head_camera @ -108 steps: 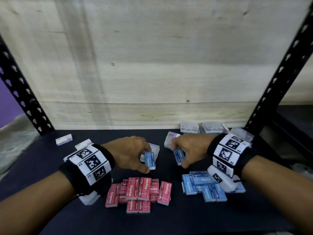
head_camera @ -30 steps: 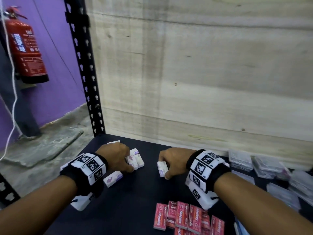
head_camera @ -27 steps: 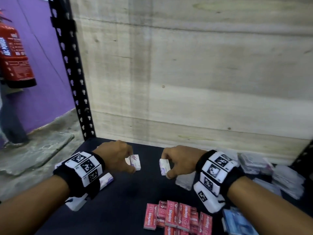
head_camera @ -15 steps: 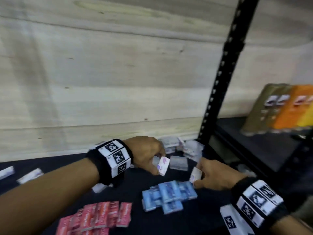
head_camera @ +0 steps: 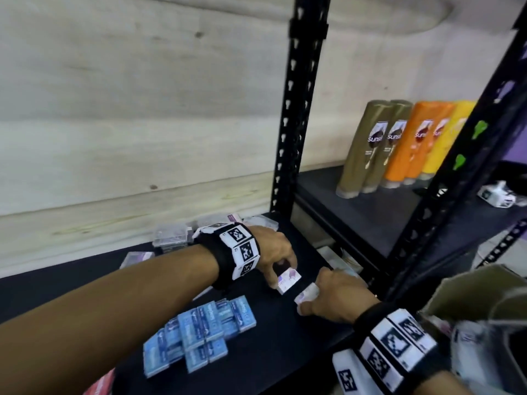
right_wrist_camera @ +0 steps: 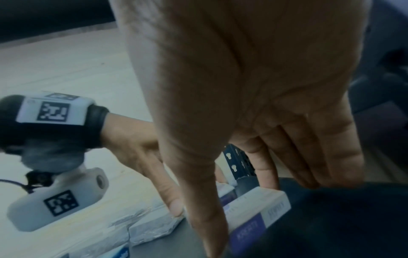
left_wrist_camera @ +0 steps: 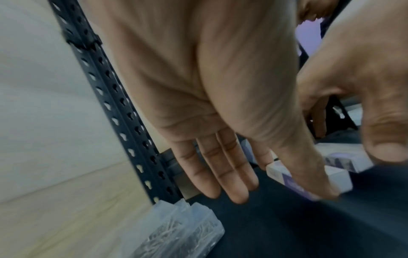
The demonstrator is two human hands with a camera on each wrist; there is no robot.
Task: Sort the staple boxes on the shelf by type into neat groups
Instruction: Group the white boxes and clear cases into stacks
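A black metal shelf (head_camera: 273,346) with a matte dark deck is standing against a pale, grainy wooden back panel (head_camera: 128,124), and a perforated black steel upright (head_camera: 296,115) is rising at its rear right corner. On the deck, a group of flat blue staple boxes (head_camera: 199,337) is lying in overlapping rows near the front, a group of clear plastic staple cases (head_camera: 174,238) is sitting at the back by the upright, and the corner of a red staple box (head_camera: 99,390) is peeking in at the bottom edge. The left hand (head_camera: 273,253) is pinching a small white-and-purple cardboard staple box (head_camera: 288,280) between thumb and fingers, holding it just above the deck. The right hand (head_camera: 339,297), just beside it, is gripping a second white-and-purple staple box (head_camera: 307,295) low against the deck, close to the shelf's right edge. On a neighbouring shelf, smooth brown, orange and yellow shampoo bottles (head_camera: 399,146) are standing upright. Risks, as a judgement: the small, smooth cartons are looking easy to fumble from a fingertip pinch; the right-hand box is sitting near the open edge and could be slipping off the side; the two hands are working close together and could be bumping each other; and a careless sweep could be scattering the loosely laid blue group.
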